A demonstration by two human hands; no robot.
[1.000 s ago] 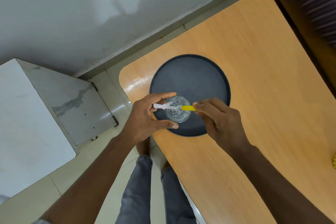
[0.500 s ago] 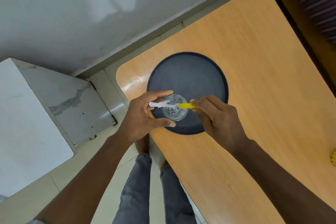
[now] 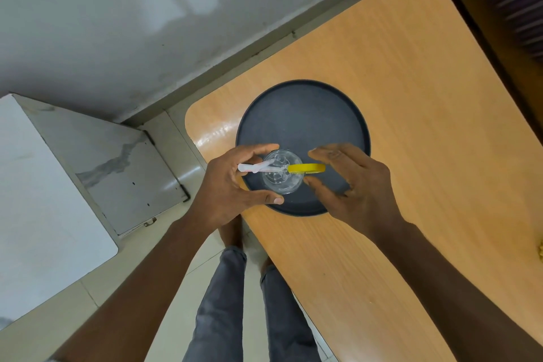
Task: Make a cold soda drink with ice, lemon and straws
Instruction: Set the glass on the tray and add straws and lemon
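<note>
A clear glass [image 3: 282,182] with ice stands on the near part of a dark round tray [image 3: 302,114]. White straws [image 3: 252,169] lean out of it to the left. A yellow lemon slice [image 3: 307,168] sits edge-on on the glass's right rim. My left hand [image 3: 226,185] wraps around the glass from the left, index finger behind it and thumb in front. My right hand [image 3: 358,185] hovers just right of the lemon slice with fingers spread, holding nothing.
The tray lies near the left corner of a light wooden table [image 3: 411,97]. A white and grey cabinet [image 3: 44,185] stands on the floor to the left, by the wall. A small yellow object [image 3: 539,253] shows at the right edge.
My right hand was pinching the lemon slice at the rim; now its fingers have spread apart and the slice stays on the glass. My left hand has kept its hold.
</note>
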